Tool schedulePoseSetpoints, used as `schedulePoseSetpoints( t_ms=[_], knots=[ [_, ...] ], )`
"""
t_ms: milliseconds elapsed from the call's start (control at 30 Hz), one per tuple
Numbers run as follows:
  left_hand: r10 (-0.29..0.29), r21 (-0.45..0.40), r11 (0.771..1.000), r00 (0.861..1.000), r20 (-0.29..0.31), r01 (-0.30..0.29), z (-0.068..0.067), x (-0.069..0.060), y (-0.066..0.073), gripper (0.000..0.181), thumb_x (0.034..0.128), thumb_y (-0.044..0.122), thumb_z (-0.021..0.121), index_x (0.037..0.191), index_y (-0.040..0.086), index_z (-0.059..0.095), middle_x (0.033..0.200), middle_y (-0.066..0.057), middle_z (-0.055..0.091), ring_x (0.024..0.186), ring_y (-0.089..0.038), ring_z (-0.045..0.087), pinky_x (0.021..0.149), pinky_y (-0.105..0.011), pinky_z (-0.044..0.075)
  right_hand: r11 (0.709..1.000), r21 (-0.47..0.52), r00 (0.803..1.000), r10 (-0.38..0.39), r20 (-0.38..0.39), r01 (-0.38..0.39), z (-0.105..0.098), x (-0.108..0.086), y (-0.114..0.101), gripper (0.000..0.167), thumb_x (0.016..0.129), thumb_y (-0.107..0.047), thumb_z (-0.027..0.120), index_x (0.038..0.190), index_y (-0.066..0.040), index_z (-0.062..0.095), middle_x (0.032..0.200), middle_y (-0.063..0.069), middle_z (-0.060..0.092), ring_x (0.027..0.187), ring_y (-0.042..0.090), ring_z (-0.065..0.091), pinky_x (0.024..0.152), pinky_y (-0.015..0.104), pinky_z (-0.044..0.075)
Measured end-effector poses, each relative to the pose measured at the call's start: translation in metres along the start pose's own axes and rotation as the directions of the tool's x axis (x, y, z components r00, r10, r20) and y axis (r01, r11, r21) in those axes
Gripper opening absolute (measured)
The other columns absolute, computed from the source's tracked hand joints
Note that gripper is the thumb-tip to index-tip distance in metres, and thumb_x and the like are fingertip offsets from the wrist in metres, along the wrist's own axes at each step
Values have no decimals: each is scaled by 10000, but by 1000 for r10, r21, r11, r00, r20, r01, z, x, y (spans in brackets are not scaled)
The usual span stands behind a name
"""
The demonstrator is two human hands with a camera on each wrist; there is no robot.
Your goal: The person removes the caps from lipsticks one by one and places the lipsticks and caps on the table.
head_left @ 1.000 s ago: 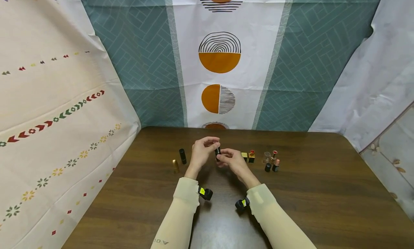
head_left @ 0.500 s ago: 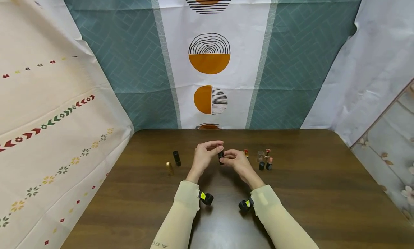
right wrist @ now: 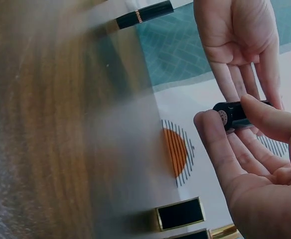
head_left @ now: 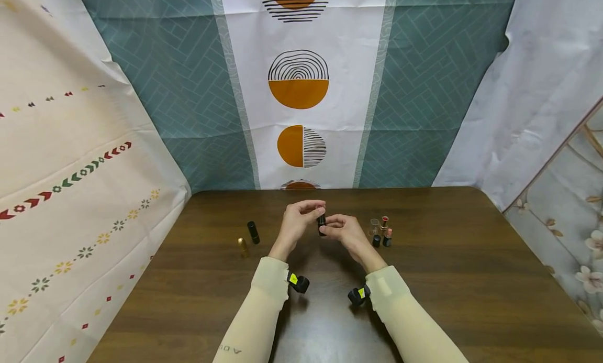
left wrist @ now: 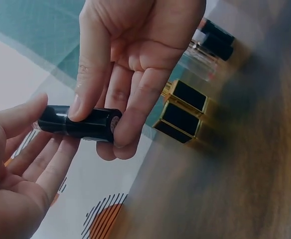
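A black lipstick tube (head_left: 322,224) is held upright above the table between both hands. My left hand (head_left: 293,226) pinches its upper end, where a small pale tip shows beside the left thumb in the left wrist view. Lower down, my right hand (head_left: 348,236) grips the tube between thumb and fingers. In the right wrist view a round label faces out on the base of the lipstick tube (right wrist: 235,115). Behind the right hand stand two square black pieces with gold edges, one (left wrist: 188,97) beside the other (left wrist: 179,121); the head view hides them.
Left of the hands stand a black tube (head_left: 253,232) and a gold bullet-shaped lipstick (head_left: 243,246). On the right are a clear cap (head_left: 374,227), a red lipstick (head_left: 384,222), a small black cap (head_left: 376,241) and a pink lipstick (head_left: 388,237). The wooden table (head_left: 461,279) meets hanging cloth behind.
The head view has turned right, so the table items sit further left. Both hands have shifted right over the table with the lipstick tube, covering the square gold-edged pieces from the head view.
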State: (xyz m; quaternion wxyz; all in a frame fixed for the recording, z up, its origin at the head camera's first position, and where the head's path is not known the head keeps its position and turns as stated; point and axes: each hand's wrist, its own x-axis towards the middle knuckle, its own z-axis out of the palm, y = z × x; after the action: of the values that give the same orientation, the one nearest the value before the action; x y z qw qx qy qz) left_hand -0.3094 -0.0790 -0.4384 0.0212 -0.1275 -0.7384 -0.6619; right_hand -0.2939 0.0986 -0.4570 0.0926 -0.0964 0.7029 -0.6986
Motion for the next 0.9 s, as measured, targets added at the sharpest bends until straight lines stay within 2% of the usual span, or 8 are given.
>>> schedulePoseSetpoints(
  t_ms=[100, 200, 467, 733, 900],
  knots=[
    [-32, -60, 998, 999, 10, 32, 1, 3, 1, 274, 981, 197, 749, 1218, 59, 768, 1167, -89, 755, 1072, -194, 704, 1026, -424, 536, 1000, 1, 1000, 5, -8, -5, -1, 0, -3, 284, 986, -30, 696, 1226, 114, 649, 1067, 155, 766, 956, 320, 758, 987, 539, 538],
    [-57, -96, 994, 998, 20, 59, 2, 5, 1, 266, 979, 193, 751, 1215, 72, 771, 1175, -87, 752, 1080, -197, 710, 1035, -436, 532, 1000, -4, 1000, 18, -16, -19, -2, -2, -5, 281, 988, -41, 696, 1224, 104, 653, 1058, 147, 770, 945, 330, 759, 1004, 571, 515],
    [-80, -104, 991, 996, 38, 84, 2, 8, 0, 331, 991, 201, 739, 1264, 12, 735, 1209, -110, 740, 1122, -229, 704, 1077, -523, 483, 1000, 5, 999, 30, -15, -30, -5, -4, -7, 309, 990, -65, 707, 1231, 118, 648, 1074, 173, 766, 911, 298, 768, 1007, 562, 519],
    [-104, -107, 988, 993, 50, 109, 2, 11, 1, 289, 993, 182, 734, 1240, 34, 755, 1213, -98, 738, 1130, -233, 716, 1039, -439, 523, 999, 17, 999, 49, -20, -49, -7, -4, -6, 316, 990, -65, 707, 1236, 125, 645, 1074, 179, 767, 871, 232, 770, 973, 477, 559],
    [-124, -130, 983, 991, 53, 130, 3, 15, 1, 272, 991, 148, 730, 1233, 29, 758, 1244, -144, 726, 1132, -249, 718, 1053, -480, 510, 999, 19, 999, 46, -19, -45, -9, -4, -6, 313, 994, -63, 700, 1228, 138, 648, 1082, 203, 762, 859, 222, 771, 971, 481, 558]
  ],
)
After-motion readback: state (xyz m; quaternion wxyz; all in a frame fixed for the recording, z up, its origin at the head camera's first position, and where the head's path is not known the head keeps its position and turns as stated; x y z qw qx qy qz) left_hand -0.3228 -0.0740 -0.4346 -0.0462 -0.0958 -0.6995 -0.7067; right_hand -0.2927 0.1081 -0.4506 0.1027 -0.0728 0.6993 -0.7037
